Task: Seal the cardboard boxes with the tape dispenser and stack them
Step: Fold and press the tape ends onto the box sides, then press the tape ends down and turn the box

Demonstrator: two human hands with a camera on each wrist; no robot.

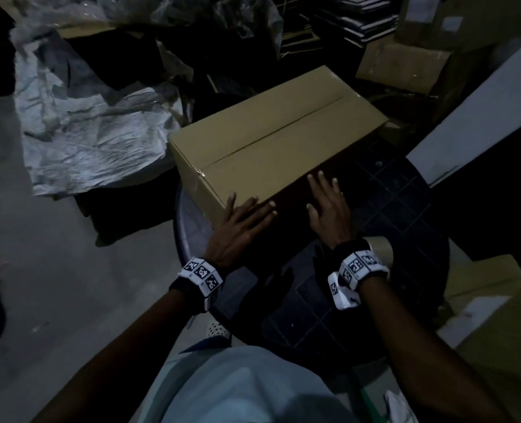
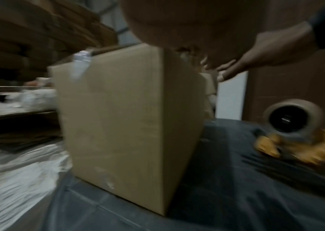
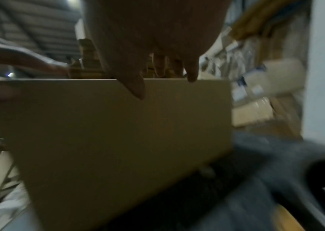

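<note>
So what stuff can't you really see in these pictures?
- Inside the cardboard box: its closed flaps hide it in every view.
- Tape dispenser: blurred in the left wrist view; in the head view the right hand and its wrist band cover most of it.
- Left hand fingertips: the palm blocks them in the left wrist view.
- Shelves in the background: too dark and blurred to read.

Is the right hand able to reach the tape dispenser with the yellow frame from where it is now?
Probably yes. The right hand lies open on the brown cardboard box; the tape dispenser sits on the dark table beside that wrist, with nothing seen between.
</note>
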